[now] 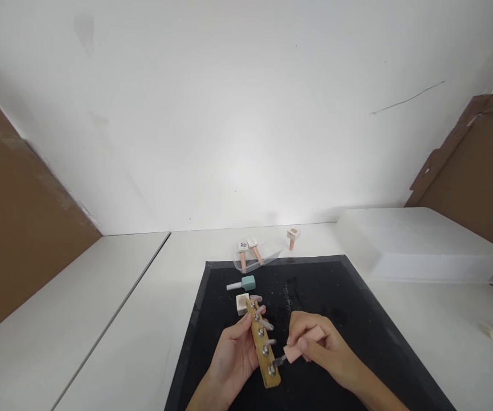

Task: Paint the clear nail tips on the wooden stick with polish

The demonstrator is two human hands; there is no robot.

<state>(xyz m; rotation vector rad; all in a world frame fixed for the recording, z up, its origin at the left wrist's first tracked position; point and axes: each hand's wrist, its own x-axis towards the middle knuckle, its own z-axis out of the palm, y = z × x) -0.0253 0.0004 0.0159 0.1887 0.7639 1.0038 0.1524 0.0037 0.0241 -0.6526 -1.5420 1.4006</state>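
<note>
At bottom centre, the left grip [238, 347] holds a wooden strip [259, 343] of nail tips [267, 325]; the right grip [310, 341] holds a brush [296, 349] at the lowest; which are finished, I cannot tell.

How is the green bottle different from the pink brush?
The green bottle lies on the black mat, but the pink brush is held in the right hand. The green bottle has a pale cap; the pink brush has a dark tip. Both have a thick part with a thinner part sticking out.
</note>
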